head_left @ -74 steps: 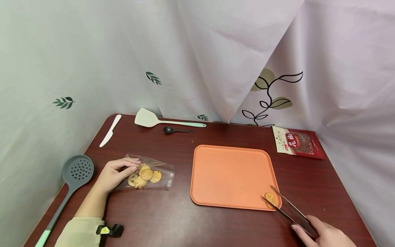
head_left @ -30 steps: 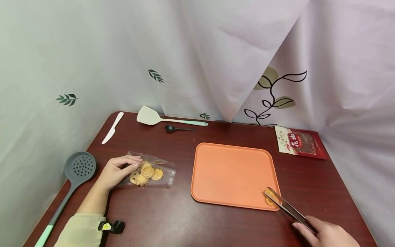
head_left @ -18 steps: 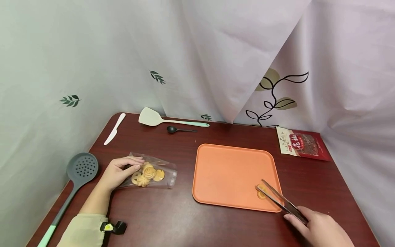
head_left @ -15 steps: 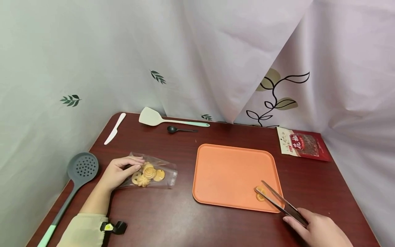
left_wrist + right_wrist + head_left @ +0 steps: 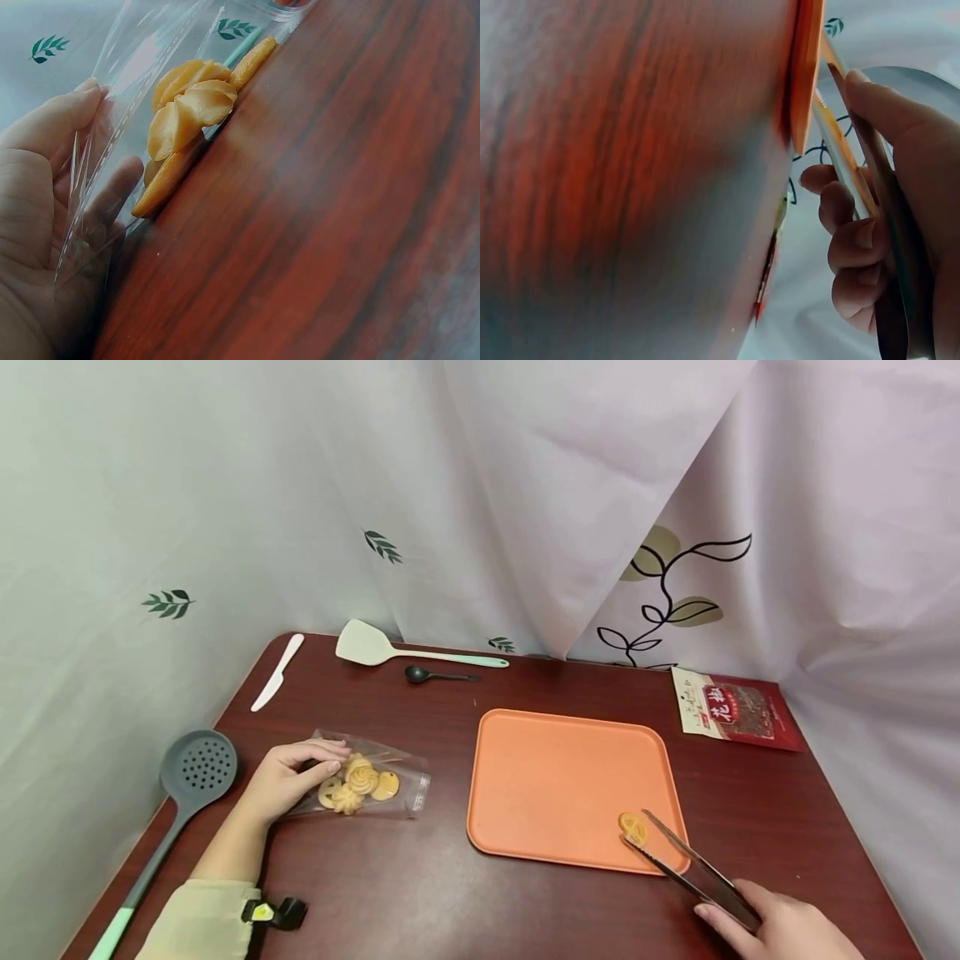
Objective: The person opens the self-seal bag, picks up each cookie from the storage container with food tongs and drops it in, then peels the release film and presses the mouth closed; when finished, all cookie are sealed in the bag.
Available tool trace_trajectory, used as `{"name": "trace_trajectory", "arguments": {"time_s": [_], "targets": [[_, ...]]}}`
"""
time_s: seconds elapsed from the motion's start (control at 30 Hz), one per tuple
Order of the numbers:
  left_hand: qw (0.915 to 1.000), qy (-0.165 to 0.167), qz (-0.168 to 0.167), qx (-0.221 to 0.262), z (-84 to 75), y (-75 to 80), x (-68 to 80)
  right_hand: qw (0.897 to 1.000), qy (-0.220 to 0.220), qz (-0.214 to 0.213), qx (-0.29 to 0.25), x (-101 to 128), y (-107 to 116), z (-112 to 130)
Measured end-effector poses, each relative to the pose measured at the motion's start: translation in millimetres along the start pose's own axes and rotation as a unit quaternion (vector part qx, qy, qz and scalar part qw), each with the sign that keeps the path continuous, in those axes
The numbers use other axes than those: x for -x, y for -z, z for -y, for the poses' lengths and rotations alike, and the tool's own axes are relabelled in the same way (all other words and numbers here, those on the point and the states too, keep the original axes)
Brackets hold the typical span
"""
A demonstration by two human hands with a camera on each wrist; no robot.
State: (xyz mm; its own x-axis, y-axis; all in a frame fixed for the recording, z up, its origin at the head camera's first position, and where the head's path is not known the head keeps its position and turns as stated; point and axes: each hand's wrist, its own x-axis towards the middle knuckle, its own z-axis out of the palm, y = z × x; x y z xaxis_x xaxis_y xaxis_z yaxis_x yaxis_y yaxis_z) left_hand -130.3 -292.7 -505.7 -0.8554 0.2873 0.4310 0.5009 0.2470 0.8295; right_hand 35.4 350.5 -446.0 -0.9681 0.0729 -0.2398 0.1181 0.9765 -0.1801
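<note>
My left hand (image 5: 288, 781) holds the edge of a clear plastic bag (image 5: 411, 770), its thumb and fingers on either side of the film in the left wrist view. Several golden cookies (image 5: 362, 779) lie inside the bag. My right hand (image 5: 787, 927) grips metal tongs (image 5: 660, 862), with thumb on one arm and fingers curled along the other. The tongs' tips are spread over the orange tray (image 5: 555, 777), near its front right corner. A pretzel-shaped cookie (image 5: 633, 828) lies on the tray at the tips, the lower tip overlapping its edge.
A grey slotted skimmer (image 5: 198, 768) lies along the table's left side. Towards the back are a white plastic knife (image 5: 278, 672), a pale spatula (image 5: 367, 643) and a small black spoon (image 5: 417, 674). A red spice packet (image 5: 742, 710) lies back right. Curtains hang behind.
The tongs have closed on the pretzel-shaped cookie, carried it left and inward from the tray's corner, and spread apart again, leaving it on the tray. The left hand keeps its place.
</note>
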Motion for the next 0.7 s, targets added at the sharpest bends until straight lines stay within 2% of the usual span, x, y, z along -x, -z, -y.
{"name": "trace_trajectory", "arguments": {"time_s": [0.47, 0.7], "targets": [[1.0, 0.004, 0.003, 0.008, 0.4, 0.6, 0.1, 1.0, 0.016, 0.012, 0.009, -4.3, 2.9, 6.9], [1.0, 0.004, 0.0, 0.006, 0.2, -0.4, 0.3, 1.0, 0.022, 0.002, 0.0, -4.3, 2.5, 9.3]]}}
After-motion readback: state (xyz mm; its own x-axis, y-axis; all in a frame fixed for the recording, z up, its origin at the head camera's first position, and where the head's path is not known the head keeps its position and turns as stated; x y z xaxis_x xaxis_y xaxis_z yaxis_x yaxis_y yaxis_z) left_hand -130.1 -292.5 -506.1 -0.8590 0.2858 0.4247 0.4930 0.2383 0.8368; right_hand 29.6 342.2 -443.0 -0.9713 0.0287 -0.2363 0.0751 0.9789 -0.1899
